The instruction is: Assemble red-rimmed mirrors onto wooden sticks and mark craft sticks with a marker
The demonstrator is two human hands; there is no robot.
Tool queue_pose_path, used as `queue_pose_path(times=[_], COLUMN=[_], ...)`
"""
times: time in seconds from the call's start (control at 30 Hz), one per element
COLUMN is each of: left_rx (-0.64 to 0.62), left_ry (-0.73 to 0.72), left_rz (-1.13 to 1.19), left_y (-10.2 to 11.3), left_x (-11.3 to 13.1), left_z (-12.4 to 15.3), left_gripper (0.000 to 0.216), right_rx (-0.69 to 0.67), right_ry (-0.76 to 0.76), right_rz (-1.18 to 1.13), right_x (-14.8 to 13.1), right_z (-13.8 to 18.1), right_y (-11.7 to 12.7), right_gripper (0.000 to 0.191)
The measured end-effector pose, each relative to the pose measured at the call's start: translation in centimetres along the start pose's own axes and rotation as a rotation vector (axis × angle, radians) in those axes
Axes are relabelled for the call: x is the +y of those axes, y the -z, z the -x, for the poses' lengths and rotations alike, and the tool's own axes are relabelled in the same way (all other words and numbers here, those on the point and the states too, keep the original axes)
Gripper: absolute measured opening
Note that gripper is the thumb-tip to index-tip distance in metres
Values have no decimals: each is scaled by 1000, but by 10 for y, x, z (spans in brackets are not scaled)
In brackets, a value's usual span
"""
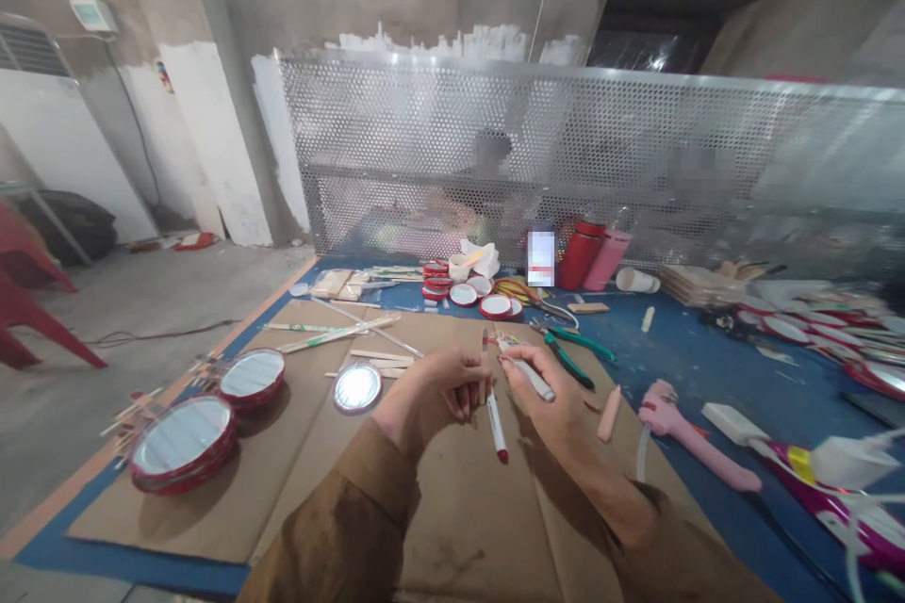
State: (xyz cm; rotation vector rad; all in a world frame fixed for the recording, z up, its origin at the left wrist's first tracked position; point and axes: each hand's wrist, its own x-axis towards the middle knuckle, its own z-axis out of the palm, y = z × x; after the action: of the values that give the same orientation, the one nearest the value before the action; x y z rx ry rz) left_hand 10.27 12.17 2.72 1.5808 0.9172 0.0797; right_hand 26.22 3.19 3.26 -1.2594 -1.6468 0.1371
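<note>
My left hand [456, 383] is closed, pinching a thin brown flat stick [485, 349] that stands nearly upright above the cardboard sheet [438, 528]. Close beside it, my right hand [541, 386] is wrapped round a white-handled tool [534, 380]; its tip points toward the stick and is too small to make out. Between the two hands lies a white marker [497, 426] with a red end. Left of my left hand rests a round mirror [357, 387]. Green-handled pliers [566, 353] lie just beyond my right hand.
Stacked red-rimmed mirrors [182, 438] stand on the left. A pink glue gun [697, 443] lies right, near a purple tool [834, 504] and white cables. At the back are a phone [541, 259], a red bottle [581, 254] and a perforated metal screen [410, 132].
</note>
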Motion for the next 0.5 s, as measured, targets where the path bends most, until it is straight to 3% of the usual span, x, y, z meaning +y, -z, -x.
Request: queue_pose_path(times=[0.33,0.5], left_rx=[-62,-87], left_ry=[-27,-111], left_rz=[53,88], left_y=[4,6], left_x=[-11,-15], left_z=[-8,-10], left_gripper=[43,28], right_rx=[19,-3], right_ry=[-93,-146], right_rz=[-38,-57], right_x=[4,11], right_z=[-3,-3], right_y=[-2,-6], right_gripper=[30,20])
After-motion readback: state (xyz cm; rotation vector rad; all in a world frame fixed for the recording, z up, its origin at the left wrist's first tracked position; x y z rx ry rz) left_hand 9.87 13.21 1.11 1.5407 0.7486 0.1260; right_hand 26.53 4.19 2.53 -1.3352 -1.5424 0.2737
